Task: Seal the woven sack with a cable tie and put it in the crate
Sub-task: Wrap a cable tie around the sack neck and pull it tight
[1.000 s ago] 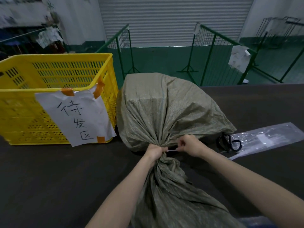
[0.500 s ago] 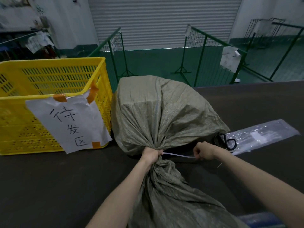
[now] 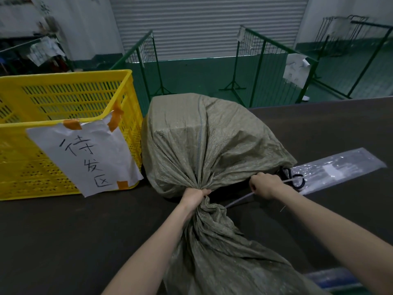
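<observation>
A grey-green woven sack (image 3: pixel 204 141) lies on the dark table (image 3: pixel 63 231), bulging over a boxy load, with its gathered neck toward me. My left hand (image 3: pixel 194 198) is clenched around the neck. A white cable tie (image 3: pixel 239 200) runs taut from the neck out to my right hand (image 3: pixel 265 185), which is closed on its tail. The yellow slatted crate (image 3: pixel 70 116) stands just left of the sack, bearing a taped paper sign (image 3: pixel 85 158).
A clear plastic bag of cable ties (image 3: pixel 338 167) lies right of the sack, with black-handled scissors (image 3: pixel 295 179) beside my right hand. Green wire barriers (image 3: pixel 261 67) stand beyond the table's far edge. A blue object (image 3: pixel 331 279) sits at the near right edge.
My right hand has drawn the cable tie's tail out to the right, away from the sack's neck. My left hand has kept its grip on the neck.
</observation>
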Action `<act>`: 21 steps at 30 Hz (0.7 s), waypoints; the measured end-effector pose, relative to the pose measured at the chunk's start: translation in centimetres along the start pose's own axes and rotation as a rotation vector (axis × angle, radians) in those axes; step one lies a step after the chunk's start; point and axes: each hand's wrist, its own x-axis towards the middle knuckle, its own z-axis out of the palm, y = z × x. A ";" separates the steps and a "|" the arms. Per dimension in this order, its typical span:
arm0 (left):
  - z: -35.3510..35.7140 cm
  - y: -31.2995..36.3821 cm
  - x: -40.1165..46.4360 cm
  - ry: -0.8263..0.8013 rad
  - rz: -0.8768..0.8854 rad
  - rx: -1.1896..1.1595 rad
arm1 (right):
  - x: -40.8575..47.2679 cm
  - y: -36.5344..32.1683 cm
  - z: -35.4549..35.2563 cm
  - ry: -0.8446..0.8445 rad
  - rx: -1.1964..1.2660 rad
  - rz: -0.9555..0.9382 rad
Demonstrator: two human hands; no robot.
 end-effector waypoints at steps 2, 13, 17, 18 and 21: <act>0.0 0.0 -0.2 -0.004 0.005 -0.012 | -0.1 0.3 -0.3 -0.036 0.097 0.018; 0.1 0.6 -0.7 -0.086 -0.029 -0.074 | 1.4 -6.5 1.1 0.023 0.516 -0.209; 0.0 0.3 -1.0 -0.069 -0.010 -0.096 | 2.3 -8.2 1.7 0.067 0.598 -0.199; -0.3 0.2 -1.2 -0.078 -0.013 -0.104 | 2.5 -8.4 1.8 0.071 0.614 -0.190; -1.2 -0.3 -1.5 -0.098 -0.027 -0.164 | 2.8 -8.6 1.8 0.058 0.647 -0.190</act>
